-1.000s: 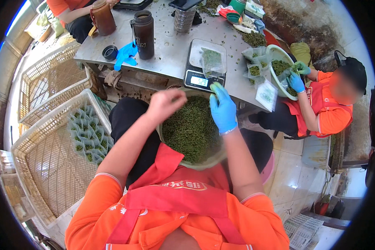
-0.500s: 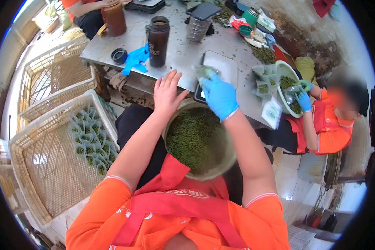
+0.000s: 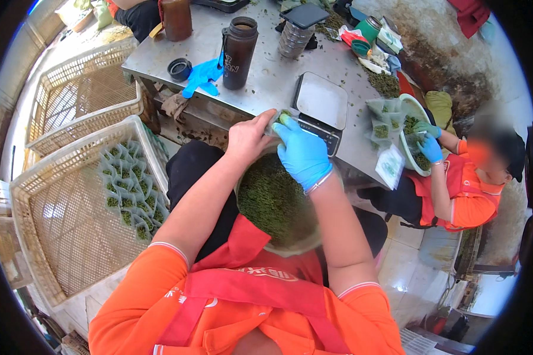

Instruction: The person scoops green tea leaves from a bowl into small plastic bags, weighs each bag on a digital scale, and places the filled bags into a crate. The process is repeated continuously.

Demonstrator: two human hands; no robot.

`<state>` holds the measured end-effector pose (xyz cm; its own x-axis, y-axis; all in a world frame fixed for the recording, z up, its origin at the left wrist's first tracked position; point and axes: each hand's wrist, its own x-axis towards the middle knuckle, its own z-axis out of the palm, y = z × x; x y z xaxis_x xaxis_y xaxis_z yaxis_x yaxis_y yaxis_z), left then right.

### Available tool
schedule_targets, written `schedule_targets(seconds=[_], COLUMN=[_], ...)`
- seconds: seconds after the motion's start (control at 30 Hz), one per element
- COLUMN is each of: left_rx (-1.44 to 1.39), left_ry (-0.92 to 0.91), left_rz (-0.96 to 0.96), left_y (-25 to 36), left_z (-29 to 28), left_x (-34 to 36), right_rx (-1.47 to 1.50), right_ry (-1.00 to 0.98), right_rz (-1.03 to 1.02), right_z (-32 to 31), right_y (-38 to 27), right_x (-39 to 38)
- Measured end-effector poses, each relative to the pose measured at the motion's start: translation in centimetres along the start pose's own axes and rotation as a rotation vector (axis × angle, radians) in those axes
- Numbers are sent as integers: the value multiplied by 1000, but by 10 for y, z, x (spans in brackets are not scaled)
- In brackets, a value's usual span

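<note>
A small clear plastic bag [image 3: 275, 122] with green contents is held between my two hands, above the far rim of a pale bucket. My bare left hand [image 3: 249, 139] pinches the bag from its left side. Against its right side close the fingers of my right hand [image 3: 304, 152], in a blue glove with greenish fingertips. Below both hands the bucket [image 3: 299, 248] holds a heap of small dark green leaves or buds [image 3: 269, 198]. Just beyond my right hand a digital scale [image 3: 321, 102] lies on the metal table with nothing on its plate.
Left of me, a cream plastic crate [image 3: 65, 236] holds rows of filled bags [image 3: 130, 189]; another crate [image 3: 89, 97] stands behind it. On the table [image 3: 272, 83] are a dark bottle [image 3: 240, 53] and a blue glove [image 3: 204, 77]. A co-worker [image 3: 456, 183] handles greens over a basin [image 3: 404, 148].
My right hand has brought the bag from over the scale toward me, leaving the scale's plate bare. My left hand, spread before, has moved right and closed on the bag.
</note>
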<state>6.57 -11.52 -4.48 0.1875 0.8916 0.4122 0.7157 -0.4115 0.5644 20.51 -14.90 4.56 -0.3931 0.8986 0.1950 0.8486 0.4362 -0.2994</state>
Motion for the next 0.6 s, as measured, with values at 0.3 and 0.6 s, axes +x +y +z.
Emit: schedule_targets(seconds=[0.3, 0.6], left_rx=[54, -65], left_ry=[-81, -121], left_rz=[-21, -315], left_y=[2, 18], left_z=[-2, -4], left_x=[-2, 8], right_rx=[351, 574], right_ry=[64, 644], right_rz=[-244, 573], right_z=[14, -24], right_y=[37, 256], right_x=[-2, 32])
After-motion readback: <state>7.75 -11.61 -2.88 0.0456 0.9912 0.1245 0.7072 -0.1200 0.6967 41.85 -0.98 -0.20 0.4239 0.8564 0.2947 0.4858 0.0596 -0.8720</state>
